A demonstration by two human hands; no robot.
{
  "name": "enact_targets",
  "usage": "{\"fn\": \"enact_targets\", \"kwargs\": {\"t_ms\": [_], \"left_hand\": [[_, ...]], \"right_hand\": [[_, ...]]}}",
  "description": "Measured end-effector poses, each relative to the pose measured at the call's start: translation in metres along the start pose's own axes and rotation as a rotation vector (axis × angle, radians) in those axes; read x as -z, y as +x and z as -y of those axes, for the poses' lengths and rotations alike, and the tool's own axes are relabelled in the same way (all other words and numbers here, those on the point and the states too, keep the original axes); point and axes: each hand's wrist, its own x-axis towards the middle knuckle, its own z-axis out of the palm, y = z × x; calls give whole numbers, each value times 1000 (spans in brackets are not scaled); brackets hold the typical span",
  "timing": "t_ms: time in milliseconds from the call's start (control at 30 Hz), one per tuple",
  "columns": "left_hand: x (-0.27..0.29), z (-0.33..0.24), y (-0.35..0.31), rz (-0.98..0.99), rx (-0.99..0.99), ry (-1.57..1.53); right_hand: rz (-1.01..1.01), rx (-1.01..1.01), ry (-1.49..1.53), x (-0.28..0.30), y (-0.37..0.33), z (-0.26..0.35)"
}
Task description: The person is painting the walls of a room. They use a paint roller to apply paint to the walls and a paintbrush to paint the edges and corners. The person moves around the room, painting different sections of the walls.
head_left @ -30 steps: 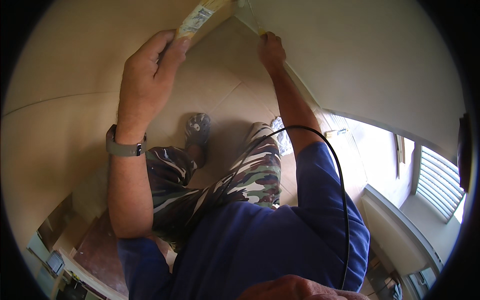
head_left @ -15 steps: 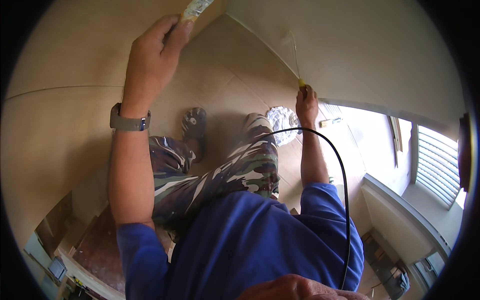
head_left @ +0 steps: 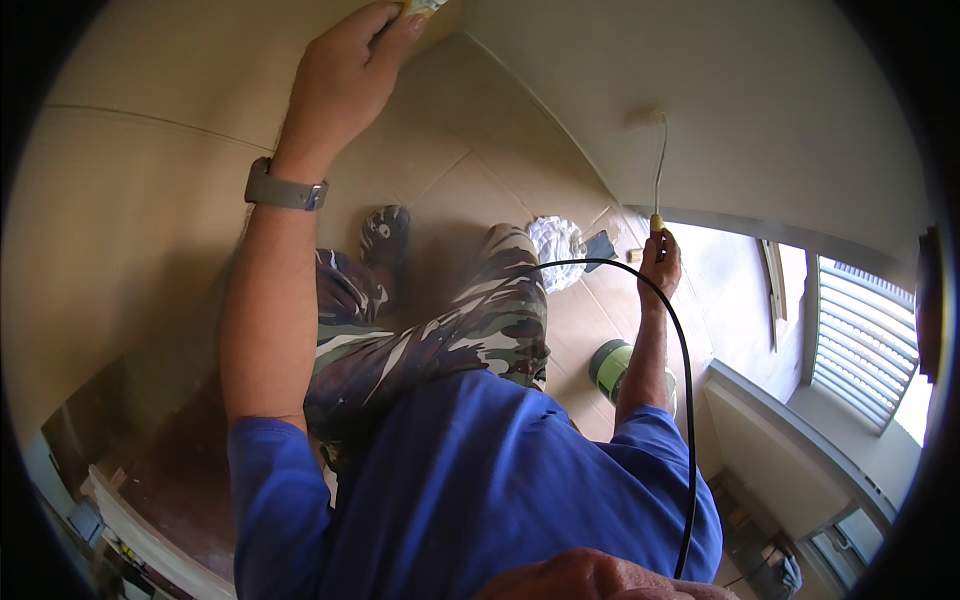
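Note:
Near the top edge, my left hand (head_left: 350, 75) grips a tool (head_left: 420, 7) with a pale, white-smeared end; the picture's edge cuts it off, so I cannot make out its kind. My right hand (head_left: 661, 265), held out to the right, is closed round the yellow handle of a small paint roller (head_left: 657, 222). The roller's thin wire frame runs up to a pale head that appears to rest against the light wall (head_left: 760, 120). Below and left of that hand, a round foil-covered tray (head_left: 555, 238) lies on the floor beside my knee.
Next to the tray lie a dark flat piece (head_left: 600, 246) and a small wooden-looking end (head_left: 634, 256). A green container (head_left: 610, 368) stands partly behind my right forearm. A black cable (head_left: 683, 370) arcs across the view. To the right is a louvred window (head_left: 865, 320).
My right hand has moved right and nearer with the roller, its head shifting along the wall. My left hand has gone up and slightly right. The green container has come into sight.

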Motion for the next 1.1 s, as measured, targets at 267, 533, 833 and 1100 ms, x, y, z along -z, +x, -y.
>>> {"fn": "enact_targets", "kwargs": {"t_ms": [267,533,833,1100], "left_hand": [[8,0,0,-56,7,61],[15,6,0,-97,43,124],[15,5,3,-74,59,139],[9,16,4,-35,71,105]], "right_hand": [[12,176,-18,-44,57,52],[143,299,2,-115,132,129],[184,291,-30,-160,187,201],[184,236,-17,-164,186,205]]}}
